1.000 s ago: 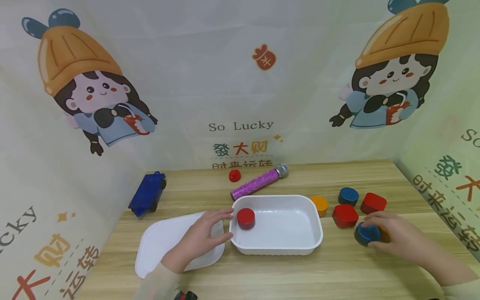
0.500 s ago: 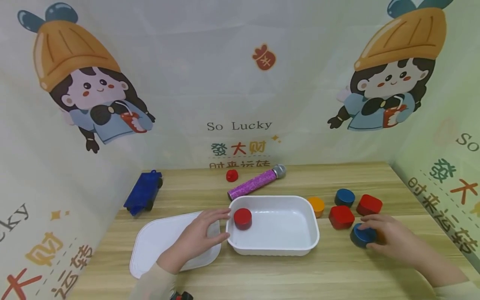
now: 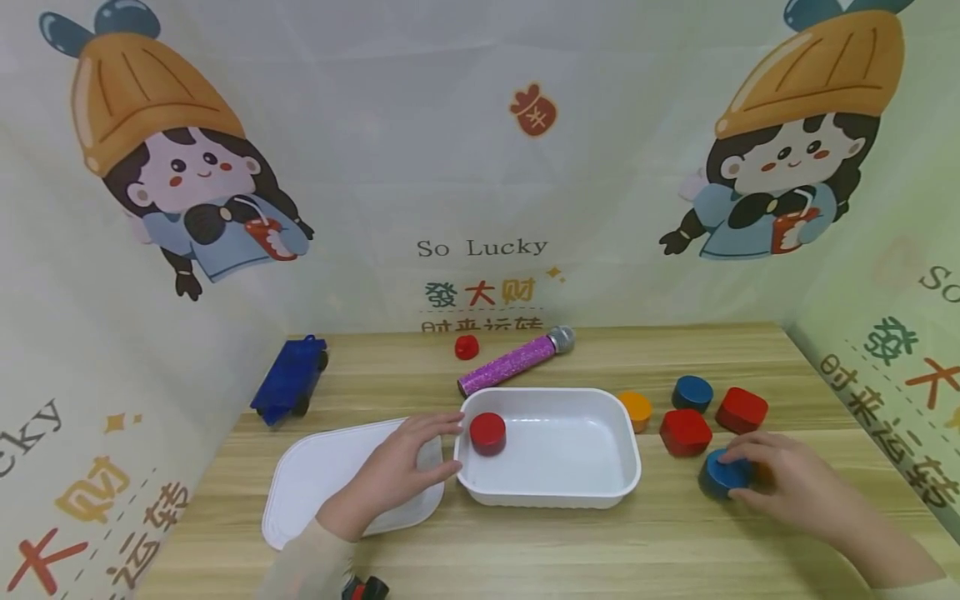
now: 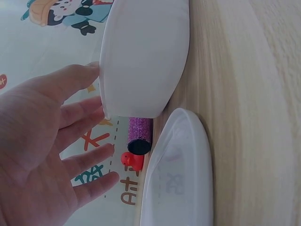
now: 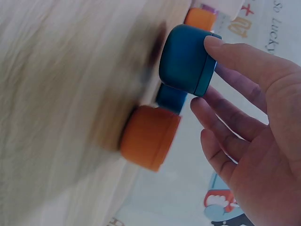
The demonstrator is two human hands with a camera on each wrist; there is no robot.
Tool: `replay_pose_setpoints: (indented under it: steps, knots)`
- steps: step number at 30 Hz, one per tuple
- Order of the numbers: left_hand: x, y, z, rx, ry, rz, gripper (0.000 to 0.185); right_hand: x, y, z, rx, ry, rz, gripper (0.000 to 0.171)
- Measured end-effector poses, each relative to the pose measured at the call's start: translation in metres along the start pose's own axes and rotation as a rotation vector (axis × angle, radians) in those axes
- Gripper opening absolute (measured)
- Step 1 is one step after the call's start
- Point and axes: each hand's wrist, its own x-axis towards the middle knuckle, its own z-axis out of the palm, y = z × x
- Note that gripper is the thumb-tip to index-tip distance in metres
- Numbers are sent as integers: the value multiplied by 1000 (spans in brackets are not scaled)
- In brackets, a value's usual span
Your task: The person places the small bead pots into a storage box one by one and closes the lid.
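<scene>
My right hand (image 3: 787, 483) grips a dark blue round wooden block (image 3: 724, 473) on the light wooden tabletop (image 3: 600, 542): my thumb and fingers curl round its rim, and in the right wrist view my fingertips (image 5: 214, 44) press on its top edge. Just behind that grip, on the palm side, sits an orange round block (image 5: 149, 136), mostly hidden under my hand in the head view. Beyond my fingers lie a red square block with rounded corners (image 3: 686, 432), a second red block (image 3: 742, 409), another dark blue round block (image 3: 692, 392) and a small orange round block (image 3: 637, 410), all close together but apart from the one I hold.

My left hand (image 3: 397, 475) is spread, fingers straight, resting against the left end wall of a white rectangular plastic tray (image 3: 600, 492); the left wrist view shows my fingers (image 4: 80, 113) at its rim. A red round block (image 3: 487, 433) stands inside the tray, just past my fingertips. Under my palm lies the white flat plastic lid (image 3: 315, 483), beside the tray. Farther from my left hand, towards the wall, are a purple glitter toy microphone (image 3: 513, 362), a small red cap (image 3: 466, 347) and a blue toy truck (image 3: 291, 389).
</scene>
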Motion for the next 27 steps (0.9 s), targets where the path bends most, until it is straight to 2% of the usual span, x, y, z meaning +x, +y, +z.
replay_pose_setpoints:
  steps: [9,13,19,27]
  knots:
    - [-1,2,0,-10,11,22,47,13,-32,-13,28,11,-14,34]
    - [-1,0,-1,4,11,27,47,27,-47,-16,29,-2,0,33]
    - [-1,0,-2,2,12,18,47,54,-69,-17,70,20,-59,34]
    - [1,0,1,-8,0,19,47,87,-98,-4,125,-62,-76,35]
